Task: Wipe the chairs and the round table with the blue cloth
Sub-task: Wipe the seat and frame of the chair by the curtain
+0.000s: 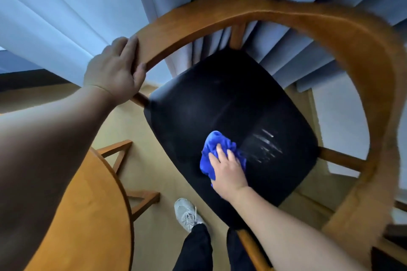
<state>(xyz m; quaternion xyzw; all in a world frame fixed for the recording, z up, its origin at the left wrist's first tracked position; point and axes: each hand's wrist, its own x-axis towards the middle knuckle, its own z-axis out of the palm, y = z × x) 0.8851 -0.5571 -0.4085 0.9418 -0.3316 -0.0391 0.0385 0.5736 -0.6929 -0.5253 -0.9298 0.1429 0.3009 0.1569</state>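
A wooden chair with a curved armrest rail (253, 10) and a black padded seat (211, 105) fills the middle of the head view. My left hand (114, 70) grips the left end of the rail. My right hand (226, 169) presses a bunched blue cloth (212, 145) onto the front right part of the seat. Pale wet streaks (264, 147) lie on the seat just right of the cloth. The round wooden table (88, 215) shows its edge at the lower left.
Blue-grey curtains (66, 6) hang close behind the chair. The floor (154, 171) is tan carpet. My shoe (187, 213) and dark trouser legs stand between the table and the chair. The table's wooden legs (119, 156) stick out beside the seat.
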